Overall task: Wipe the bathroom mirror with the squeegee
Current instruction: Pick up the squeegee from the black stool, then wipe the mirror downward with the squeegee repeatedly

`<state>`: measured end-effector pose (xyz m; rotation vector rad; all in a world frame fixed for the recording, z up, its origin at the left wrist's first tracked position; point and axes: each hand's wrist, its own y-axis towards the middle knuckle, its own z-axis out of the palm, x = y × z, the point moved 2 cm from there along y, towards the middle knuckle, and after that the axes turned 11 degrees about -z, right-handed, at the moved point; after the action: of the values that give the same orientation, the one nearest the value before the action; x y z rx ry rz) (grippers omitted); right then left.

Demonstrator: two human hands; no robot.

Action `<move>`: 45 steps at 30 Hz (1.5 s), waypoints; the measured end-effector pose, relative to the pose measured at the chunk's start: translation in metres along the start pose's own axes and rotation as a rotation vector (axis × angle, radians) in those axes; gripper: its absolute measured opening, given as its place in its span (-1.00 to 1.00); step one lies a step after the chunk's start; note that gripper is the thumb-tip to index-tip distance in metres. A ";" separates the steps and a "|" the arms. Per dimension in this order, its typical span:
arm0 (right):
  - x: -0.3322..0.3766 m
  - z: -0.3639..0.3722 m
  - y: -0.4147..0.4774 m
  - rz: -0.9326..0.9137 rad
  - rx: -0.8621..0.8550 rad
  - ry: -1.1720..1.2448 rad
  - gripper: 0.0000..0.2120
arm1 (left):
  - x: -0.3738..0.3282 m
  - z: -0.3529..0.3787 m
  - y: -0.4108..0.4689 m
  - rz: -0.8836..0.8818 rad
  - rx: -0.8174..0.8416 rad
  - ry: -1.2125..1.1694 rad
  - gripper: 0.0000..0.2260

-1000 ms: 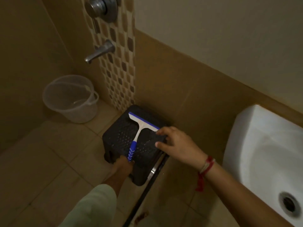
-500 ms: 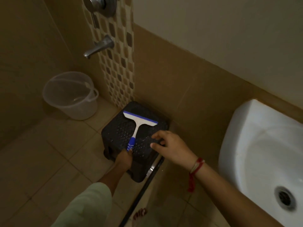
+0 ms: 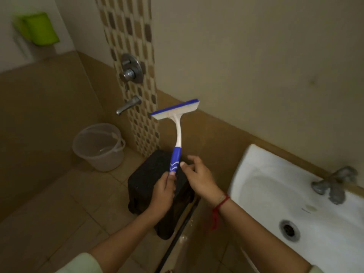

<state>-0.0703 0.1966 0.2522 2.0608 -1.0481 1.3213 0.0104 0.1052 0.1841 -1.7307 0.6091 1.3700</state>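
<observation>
The squeegee [image 3: 178,133] has a white neck, a blue grip and a blue-edged blade, and it stands upright in the air above the black stool [image 3: 145,178]. My left hand [image 3: 163,192] is shut on the bottom of its blue grip. My right hand [image 3: 197,176] is just to the right of the grip, fingers curled, thumb tip touching or almost touching the grip. No mirror is in view.
A white sink [image 3: 291,196] with a metal tap [image 3: 332,184] is at the right. A translucent bucket [image 3: 98,146] stands on the floor at the left, under the wall spout [image 3: 128,107] and shower valve [image 3: 131,68]. A green holder [image 3: 39,28] hangs top left.
My left hand has lifted the squeegee off the stool and raised it upright. My right hand has left the stool and come up beside the grip. The view has tilted upward.
</observation>
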 end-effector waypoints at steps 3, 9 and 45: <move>0.040 -0.030 -0.017 -0.079 -0.108 0.263 -0.66 | -0.059 0.024 -0.040 0.130 0.131 -0.045 -0.74; 0.120 -0.102 -0.065 -0.353 -0.185 0.646 -0.72 | -0.155 0.060 -0.101 0.369 0.334 -0.118 -0.70; 0.366 -0.401 -0.095 -0.980 -1.513 -0.422 -0.65 | -0.593 0.217 -0.073 1.491 -0.341 0.522 -0.39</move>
<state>-0.1235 0.4169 0.7547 1.1872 -0.5856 -0.4271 -0.2229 0.2566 0.7554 -1.8833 2.3893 1.9721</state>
